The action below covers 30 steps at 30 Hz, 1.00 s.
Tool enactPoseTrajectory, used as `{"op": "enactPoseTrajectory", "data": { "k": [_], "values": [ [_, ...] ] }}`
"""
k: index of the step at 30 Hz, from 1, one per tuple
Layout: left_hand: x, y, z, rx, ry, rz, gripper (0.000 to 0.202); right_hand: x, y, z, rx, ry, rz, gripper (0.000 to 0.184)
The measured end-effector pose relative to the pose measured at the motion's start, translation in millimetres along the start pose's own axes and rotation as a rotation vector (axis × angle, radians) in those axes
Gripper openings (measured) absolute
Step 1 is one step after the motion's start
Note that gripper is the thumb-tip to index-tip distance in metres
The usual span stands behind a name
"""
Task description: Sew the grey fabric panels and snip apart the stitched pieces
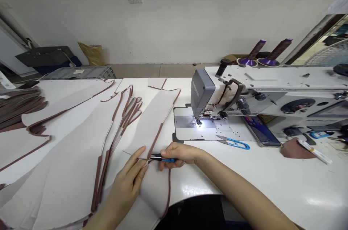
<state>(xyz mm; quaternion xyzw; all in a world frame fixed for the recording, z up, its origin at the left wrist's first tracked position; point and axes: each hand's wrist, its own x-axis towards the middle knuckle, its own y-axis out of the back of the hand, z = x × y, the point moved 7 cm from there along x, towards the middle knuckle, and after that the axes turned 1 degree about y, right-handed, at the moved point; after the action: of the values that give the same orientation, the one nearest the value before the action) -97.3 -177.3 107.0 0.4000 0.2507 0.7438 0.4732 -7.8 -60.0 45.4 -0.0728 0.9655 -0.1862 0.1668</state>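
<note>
My right hand [176, 155] is shut on blue-handled thread snips [163, 159], their black blades at the brown binding [155, 142] of a pale fabric panel [150, 124]. My left hand [126, 188] pinches that panel's edge close to the blades, with a thin loose thread running out to the left. The binding continues down past my hands [169, 193]. Further left, several similar bound panels [67, 157] lie overlapping on the white table.
A white industrial sewing machine [202, 92] with a lit needle plate stands to the right. Near it lie spare blue thread snips [233, 143], a phone [261, 130], a brown fabric scrap [295, 149] and a white marker [315, 152]. Dark strips [19, 108] are piled at far left.
</note>
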Motion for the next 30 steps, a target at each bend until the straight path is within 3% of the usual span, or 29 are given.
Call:
{"op": "enactPoseTrajectory", "data": {
  "k": [10,17,30],
  "values": [
    [-3.2,3.5,0.3,-0.011,0.020,0.044,0.016,-4.0,-5.4,2.2,-0.011,0.022,-0.002,0.053],
    [-4.9,-7.2,-2.6,-0.038,0.033,-0.030,0.017,-5.7,-9.0,-3.4,-0.039,0.056,0.004,0.050],
    [-6.0,-6.3,-7.6,-0.052,0.113,-0.032,0.018,-8.5,-9.4,-10.4,-0.196,0.065,0.105,0.046]
  ]
}}
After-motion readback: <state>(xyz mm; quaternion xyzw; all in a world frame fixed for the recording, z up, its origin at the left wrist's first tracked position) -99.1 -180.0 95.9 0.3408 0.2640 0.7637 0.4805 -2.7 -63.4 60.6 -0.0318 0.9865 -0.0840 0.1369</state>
